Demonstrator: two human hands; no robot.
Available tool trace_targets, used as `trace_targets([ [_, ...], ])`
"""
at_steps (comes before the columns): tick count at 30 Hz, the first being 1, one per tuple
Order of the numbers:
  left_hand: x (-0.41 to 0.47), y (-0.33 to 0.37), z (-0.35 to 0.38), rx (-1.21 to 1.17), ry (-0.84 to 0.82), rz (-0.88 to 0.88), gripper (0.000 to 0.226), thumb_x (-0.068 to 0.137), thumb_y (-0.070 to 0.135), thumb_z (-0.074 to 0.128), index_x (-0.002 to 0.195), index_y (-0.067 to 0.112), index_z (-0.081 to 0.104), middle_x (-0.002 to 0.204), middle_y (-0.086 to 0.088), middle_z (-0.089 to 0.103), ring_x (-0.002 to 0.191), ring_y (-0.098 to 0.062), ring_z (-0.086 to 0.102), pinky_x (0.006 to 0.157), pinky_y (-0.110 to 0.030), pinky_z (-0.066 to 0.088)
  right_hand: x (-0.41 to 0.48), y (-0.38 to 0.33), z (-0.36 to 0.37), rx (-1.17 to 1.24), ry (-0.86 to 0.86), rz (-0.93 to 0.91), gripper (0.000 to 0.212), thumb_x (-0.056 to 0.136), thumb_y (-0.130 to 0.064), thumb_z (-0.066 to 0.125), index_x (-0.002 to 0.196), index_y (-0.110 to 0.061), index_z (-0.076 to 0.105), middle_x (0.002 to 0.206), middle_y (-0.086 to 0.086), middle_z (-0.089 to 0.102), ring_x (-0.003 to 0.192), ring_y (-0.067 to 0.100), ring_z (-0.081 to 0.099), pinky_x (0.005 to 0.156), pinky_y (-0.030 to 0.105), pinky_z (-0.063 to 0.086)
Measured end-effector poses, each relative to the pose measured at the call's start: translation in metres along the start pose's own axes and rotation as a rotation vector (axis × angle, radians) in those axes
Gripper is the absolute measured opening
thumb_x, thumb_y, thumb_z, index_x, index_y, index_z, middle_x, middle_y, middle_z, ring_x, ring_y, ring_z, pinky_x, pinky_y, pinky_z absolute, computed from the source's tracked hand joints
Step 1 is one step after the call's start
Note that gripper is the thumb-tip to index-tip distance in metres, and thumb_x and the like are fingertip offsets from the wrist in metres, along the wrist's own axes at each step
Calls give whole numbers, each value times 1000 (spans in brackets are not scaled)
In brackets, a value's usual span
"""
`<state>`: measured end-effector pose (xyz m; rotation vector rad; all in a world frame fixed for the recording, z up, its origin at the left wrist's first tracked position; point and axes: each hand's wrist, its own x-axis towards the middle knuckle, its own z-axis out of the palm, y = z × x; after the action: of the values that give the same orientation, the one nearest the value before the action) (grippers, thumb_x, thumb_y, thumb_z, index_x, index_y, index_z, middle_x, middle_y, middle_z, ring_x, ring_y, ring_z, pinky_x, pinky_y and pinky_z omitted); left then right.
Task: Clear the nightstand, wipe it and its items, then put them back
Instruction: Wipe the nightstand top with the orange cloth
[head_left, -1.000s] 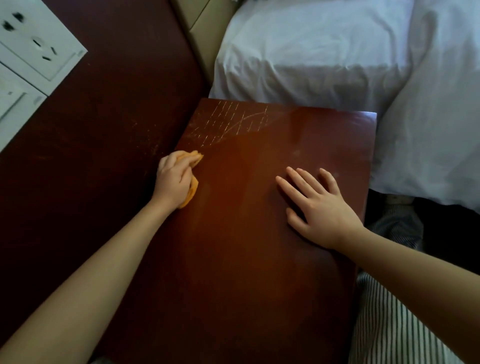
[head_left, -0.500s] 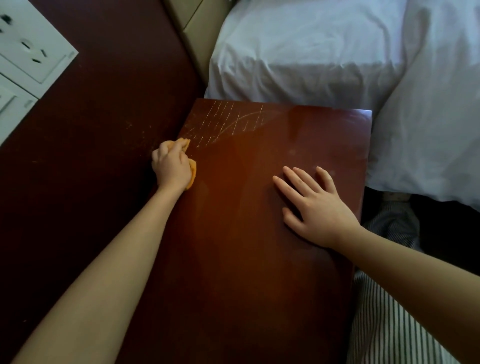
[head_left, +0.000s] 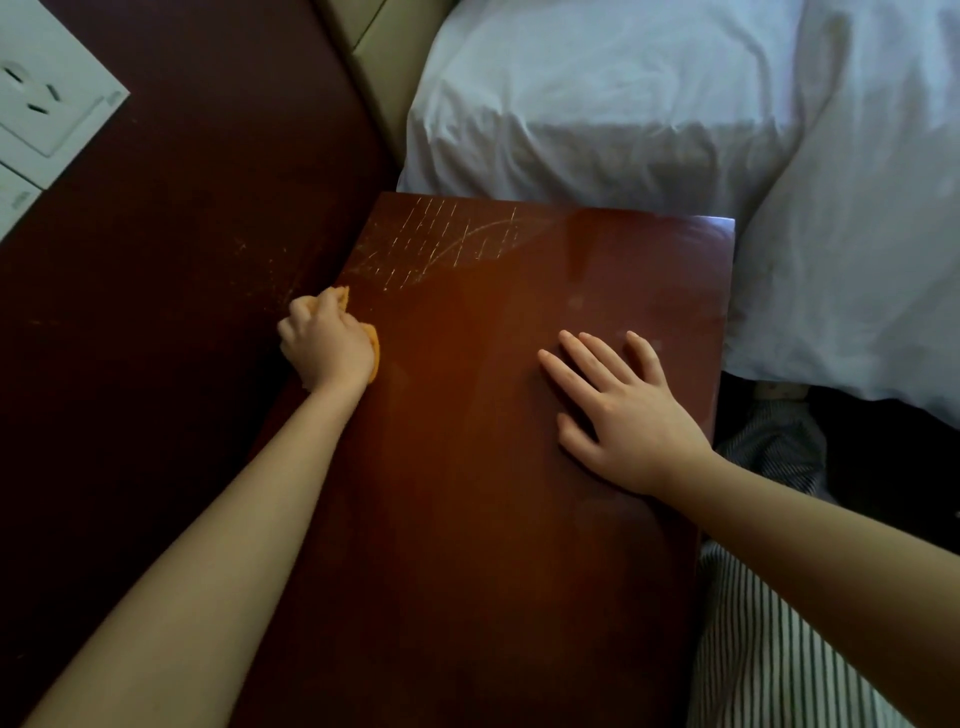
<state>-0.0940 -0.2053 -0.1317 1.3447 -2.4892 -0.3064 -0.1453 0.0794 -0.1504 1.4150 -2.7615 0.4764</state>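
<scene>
Wiping left edge of nightstand top (head_left: 467, 545) with orange cloth (head_left: 373, 354) bunched in curled fingers of left hand (head_left: 327, 349), bracing with right hand (head_left: 626, 421) flat mid-top, fingers spread; best worked in overlapping strokes toward scratched far corner (head_left: 434, 240), minding wall panel (head_left: 182, 270) tight on left and bed sheet (head_left: 597, 114) along far edge, with open room rightward.

Bare reddish-brown nightstand (head_left: 493, 467) top (scratched at back-left); crumpled orange cloth (head_left: 373, 353) at left edge.

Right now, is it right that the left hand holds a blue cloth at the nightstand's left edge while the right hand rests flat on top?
Only the colour is wrong: the head view shows the cloth is orange; the rest stands.
</scene>
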Motion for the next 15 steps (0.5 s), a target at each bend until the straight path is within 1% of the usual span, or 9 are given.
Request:
trace_targets([
  [1,0,7,3,-2,4,-9,35,97,16,37,129,21,52,138,-9,39,126,-30,34,106,-43,30,0,0,0,2,-2,2,59,87,-41,34,141,-17,43,143,13,44,132,30,42,109,49,10],
  [3,-5,18,8,-15,-16,71,35,97,15,38,128,22,53,137,-9,41,126,-29,34,105,-42,30,0,0,-1,10,-12,8,60,87,-41,34,141,-18,42,144,13,43,133,29,41,110,50,10],
  [7,-30,11,5,-78,-113,409,37,96,14,37,127,22,56,132,-9,47,121,-28,38,99,-37,33,0,-1,-1,15,-29,14,59,88,-42,32,141,-18,42,144,12,44,134,29,39,112,52,15],
  [9,-37,-6,-2,-112,-192,551,39,93,18,36,125,25,58,130,-6,49,120,-25,39,97,-31,30,0,-1,-1,9,-17,13,58,87,-41,33,137,-17,48,141,12,48,132,30,42,111,52,21],
  [10,-38,-15,-6,-124,-226,593,39,92,18,37,124,25,58,129,-4,50,120,-24,40,96,-29,28,0,-1,-1,5,-10,12,57,87,-41,34,136,-16,50,140,12,49,131,30,44,110,53,24],
  [12,-37,-30,-12,-124,-236,594,37,93,14,39,123,24,59,129,-6,49,119,-24,40,95,-29,28,0,-2,-1,1,-3,9,56,86,-40,34,134,-16,53,139,12,50,130,30,45,108,54,27],
  [13,-34,-33,-15,-117,-206,559,37,94,13,40,124,22,59,129,-8,49,118,-26,40,96,-30,29,0,-2,-2,3,-5,10,56,86,-40,34,133,-16,53,139,12,50,130,30,45,108,54,27],
  [15,-27,-31,-15,-89,-127,424,36,96,11,39,125,19,57,129,-11,48,118,-30,40,97,-34,31,0,-2,-1,8,-10,14,57,86,-41,34,134,-16,52,139,12,49,130,30,44,109,53,26],
])
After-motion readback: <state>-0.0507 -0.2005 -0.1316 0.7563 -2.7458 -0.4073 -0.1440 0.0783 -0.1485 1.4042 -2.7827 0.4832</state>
